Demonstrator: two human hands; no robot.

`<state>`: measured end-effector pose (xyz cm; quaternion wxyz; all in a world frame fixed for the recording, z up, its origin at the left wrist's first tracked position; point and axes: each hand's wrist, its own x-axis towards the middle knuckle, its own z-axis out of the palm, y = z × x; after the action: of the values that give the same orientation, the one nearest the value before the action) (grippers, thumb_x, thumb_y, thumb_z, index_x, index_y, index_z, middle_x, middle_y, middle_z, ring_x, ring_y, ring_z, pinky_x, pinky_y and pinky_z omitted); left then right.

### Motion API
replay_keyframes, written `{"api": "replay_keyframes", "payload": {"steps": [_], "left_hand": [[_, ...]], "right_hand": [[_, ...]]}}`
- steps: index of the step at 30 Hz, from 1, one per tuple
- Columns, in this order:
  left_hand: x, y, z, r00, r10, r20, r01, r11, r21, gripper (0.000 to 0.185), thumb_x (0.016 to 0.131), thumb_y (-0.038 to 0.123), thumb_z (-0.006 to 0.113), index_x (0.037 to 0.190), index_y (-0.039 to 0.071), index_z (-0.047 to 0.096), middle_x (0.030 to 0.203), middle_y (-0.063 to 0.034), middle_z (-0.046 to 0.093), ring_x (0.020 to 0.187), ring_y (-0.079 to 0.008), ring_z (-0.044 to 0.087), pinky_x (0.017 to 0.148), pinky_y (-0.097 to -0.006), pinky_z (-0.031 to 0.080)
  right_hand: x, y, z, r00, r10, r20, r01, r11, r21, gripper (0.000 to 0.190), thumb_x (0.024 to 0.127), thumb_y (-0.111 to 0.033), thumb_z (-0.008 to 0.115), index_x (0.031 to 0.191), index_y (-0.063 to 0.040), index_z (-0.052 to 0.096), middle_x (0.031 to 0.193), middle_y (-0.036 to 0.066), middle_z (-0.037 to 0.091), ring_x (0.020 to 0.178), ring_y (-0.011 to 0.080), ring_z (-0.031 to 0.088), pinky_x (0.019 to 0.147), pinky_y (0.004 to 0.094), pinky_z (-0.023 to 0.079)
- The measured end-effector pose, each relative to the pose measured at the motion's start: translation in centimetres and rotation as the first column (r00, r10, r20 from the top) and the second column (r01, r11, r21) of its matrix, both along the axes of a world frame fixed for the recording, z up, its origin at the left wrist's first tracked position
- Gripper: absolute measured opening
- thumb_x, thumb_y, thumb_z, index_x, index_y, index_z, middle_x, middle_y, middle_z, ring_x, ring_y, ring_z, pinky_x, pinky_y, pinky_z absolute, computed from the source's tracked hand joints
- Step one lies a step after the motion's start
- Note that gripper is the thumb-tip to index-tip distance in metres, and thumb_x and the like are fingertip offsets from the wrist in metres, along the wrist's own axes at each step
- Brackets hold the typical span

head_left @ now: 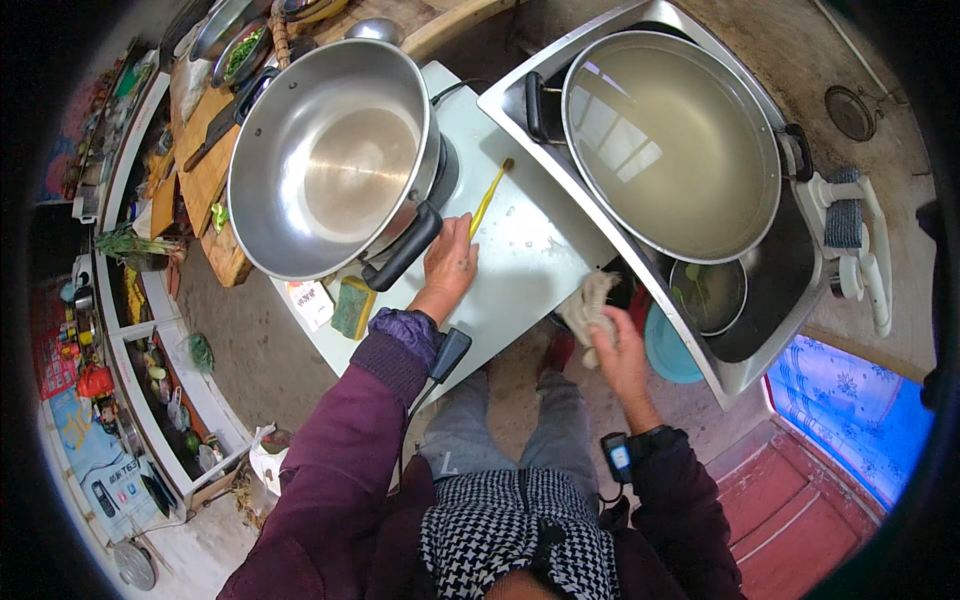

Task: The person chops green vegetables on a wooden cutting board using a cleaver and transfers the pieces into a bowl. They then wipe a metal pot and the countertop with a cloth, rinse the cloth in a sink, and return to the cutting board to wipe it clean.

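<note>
My left hand (452,259) is at the white tabletop (517,255), beside the black handle (405,247) of a wide steel pot (360,172). Its fingertips are hidden, so a grip does not show. A yellow brush (489,199), like a toothbrush, lies against that hand's fingers. The pot is tilted, with a little water in its bottom. Over by the sink corner, my right hand (621,356) pinches a beige cloth (589,311), which hangs at the table's edge. A green and yellow scouring sponge (352,307) lies below the pot.
A steel sink (720,375) holds a large pot (776,161) of cloudy water and a small bowl (739,311) with leaves. Beneath it is a blue basin (670,345). At left, a knife (217,131) lies on a cutting board (196,199). Shelves (120,345) line the far left.
</note>
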<state>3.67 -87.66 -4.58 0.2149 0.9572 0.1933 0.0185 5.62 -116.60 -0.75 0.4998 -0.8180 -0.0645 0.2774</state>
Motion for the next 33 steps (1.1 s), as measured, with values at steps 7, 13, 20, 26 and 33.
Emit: {"api": "replay_keyframes", "payload": {"steps": [7, 13, 20, 26, 33], "left_hand": [[-1.2, 1.8, 2.6, 0.923, 0.048, -0.381, -0.342, 0.554, -0.759, 0.04, 0.077, 0.018, 0.057, 0.112, 0.002, 0.046, 0.087, -0.0039, 0.051, 0.079, -0.0138, 0.052, 0.064, -0.0283, 0.043], [-7.7, 2.4, 8.6, 0.926, 0.029, -0.377, -0.371, 0.259, -0.892, 0.029, 0.081, 0.012, 0.057, 0.107, 0.003, 0.053, 0.077, 0.0037, 0.054, 0.067, -0.0064, 0.049, 0.059, -0.02, 0.04], [-10.9, 4.3, 8.1, 0.924, 0.0, -0.382, -0.354, 0.377, -0.856, 0.028, 0.08, 0.005, 0.056, 0.108, 0.003, 0.053, 0.079, 0.0042, 0.055, 0.068, -0.0037, 0.048, 0.06, -0.0176, 0.04], [-12.2, 6.5, 3.0, 0.948, 0.021, -0.319, -0.259, 0.636, -0.727, 0.031, 0.078, 0.005, 0.056, 0.108, 0.001, 0.053, 0.077, 0.0031, 0.05, 0.071, -0.0046, 0.044, 0.065, -0.0187, 0.039], [-13.3, 8.9, 0.8, 0.98, 0.063, -0.19, -0.174, 0.739, -0.651, 0.027, 0.073, 0.006, 0.06, 0.099, 0.0, 0.055, 0.079, -0.0049, 0.049, 0.067, -0.0131, 0.047, 0.063, -0.0241, 0.041]], "right_hand": [[-5.5, 9.9, -2.0, 0.518, 0.683, 0.515, -0.67, 0.698, -0.252, 0.033, 0.079, -0.016, 0.051, 0.112, -0.011, 0.051, 0.118, 0.009, 0.047, 0.109, 0.024, 0.045, 0.092, 0.0377, 0.035], [-4.0, 17.6, -6.2, 0.333, 0.741, 0.583, -0.742, 0.588, -0.323, 0.036, 0.08, -0.021, 0.046, 0.115, -0.017, 0.051, 0.112, 0.003, 0.05, 0.107, 0.02, 0.045, 0.092, 0.0373, 0.031], [6.0, 19.5, -7.5, 0.467, 0.492, 0.734, -0.321, 0.868, -0.378, 0.038, 0.081, -0.026, 0.05, 0.118, -0.016, 0.049, 0.118, 0.009, 0.048, 0.11, 0.0245, 0.043, 0.091, 0.0418, 0.032], [6.9, 13.4, -7.4, 0.738, 0.301, 0.604, 0.061, 0.862, -0.504, 0.037, 0.084, -0.022, 0.047, 0.12, -0.015, 0.045, 0.126, 0.013, 0.04, 0.113, 0.0324, 0.039, 0.094, 0.044, 0.029], [3.5, 5.3, -5.7, 0.81, 0.049, 0.584, 0.193, 0.919, -0.344, 0.026, 0.087, -0.016, 0.043, 0.111, -0.006, 0.05, 0.112, 0.021, 0.05, 0.098, 0.0342, 0.052, 0.081, 0.0411, 0.041]]}}
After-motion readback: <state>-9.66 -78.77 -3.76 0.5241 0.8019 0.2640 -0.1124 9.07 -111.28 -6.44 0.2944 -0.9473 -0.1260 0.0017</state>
